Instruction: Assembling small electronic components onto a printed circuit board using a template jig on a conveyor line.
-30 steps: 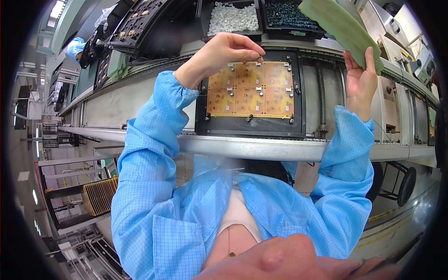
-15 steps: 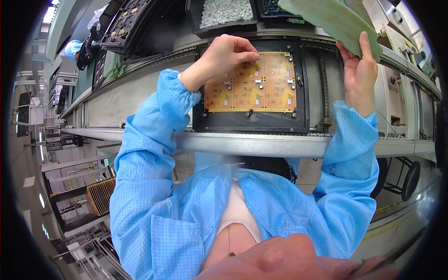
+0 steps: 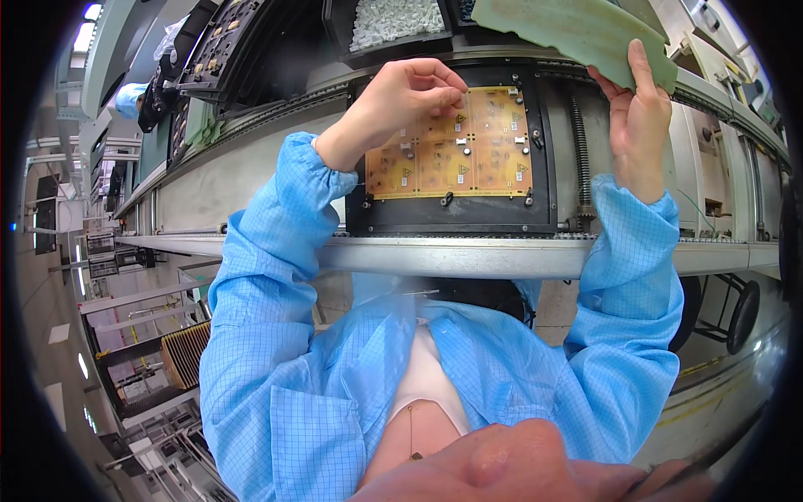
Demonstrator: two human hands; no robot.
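Note:
A yellow-brown circuit board panel (image 3: 447,173) with white connectors and small round parts lies in a black frame (image 3: 452,219) in front of me. My left hand (image 3: 418,96) is over the panel's far left part, thumb and fingertips pinched together. Whatever is between those fingertips is too small or hidden to name. At the far right, my right hand (image 3: 640,113) grips the near edge of a flat green sheet (image 3: 577,33) with an uneven edge, thumb on top of it. The sheet is tilted above the rail, partly covering a dark bin behind.
A black bin of white small parts (image 3: 397,23) stands beyond the frame. To the far left are a dark tray with parts (image 3: 222,46) and green sheets (image 3: 199,121). A metal rail (image 3: 452,256) runs along the near side; a coiled screw shaft (image 3: 580,159) is right of the frame.
My right hand and the green sheet have shifted slightly left and away from me. My left fingertips stay near the same spot, with the fingers a little differently bent.

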